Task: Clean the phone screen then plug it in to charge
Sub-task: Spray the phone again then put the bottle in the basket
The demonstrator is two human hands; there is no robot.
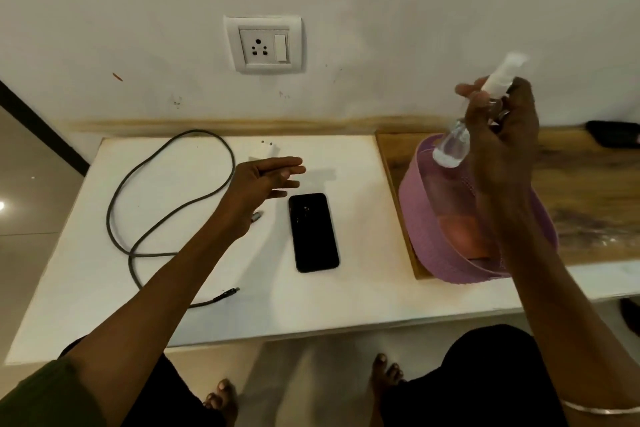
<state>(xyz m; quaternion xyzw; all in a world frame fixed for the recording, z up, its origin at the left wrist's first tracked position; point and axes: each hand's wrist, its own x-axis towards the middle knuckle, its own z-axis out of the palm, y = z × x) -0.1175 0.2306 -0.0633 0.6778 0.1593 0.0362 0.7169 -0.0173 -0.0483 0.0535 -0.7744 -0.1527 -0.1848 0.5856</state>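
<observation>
Black and face-up, the phone [313,232] lies flat on the white table [346,305], just below and right of the left hand [263,184], which hovers with fingers spread, grasping nothing. Left of that hand the grey charging cable [138,201] loops across the table, one connector partly hidden beneath the wrist. Raised well to the phone's right, the right hand [498,142] is wrapped around a clear spray bottle [464,135], white nozzle uppermost, above the purple basket [433,236]. On the wall beyond is a socket [264,44].
</observation>
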